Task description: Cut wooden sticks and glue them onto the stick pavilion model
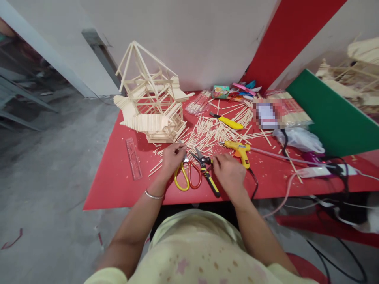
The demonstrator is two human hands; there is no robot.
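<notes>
My left hand [172, 159] rests on the red table [115, 185] with its fingers curled by thin wooden sticks, next to the orange-handled scissors [187, 176]. What its fingertips pinch is too small to make out. My right hand [227, 169] lies knuckles up beside the black-and-yellow pliers [207, 173], fingers bent toward them. A yellow glue gun [240, 151] lies just right of that hand. A stick-built house model [149, 104] stands at the table's back left.
Loose wooden sticks [213, 132] cover the table's middle. A yellow utility knife [228, 122], a clear ruler [134, 158], a plastic bag [299, 139], a power strip [322, 170] with cables and a green board [331, 114] lie around. More stick models [355, 71] stand at the far right.
</notes>
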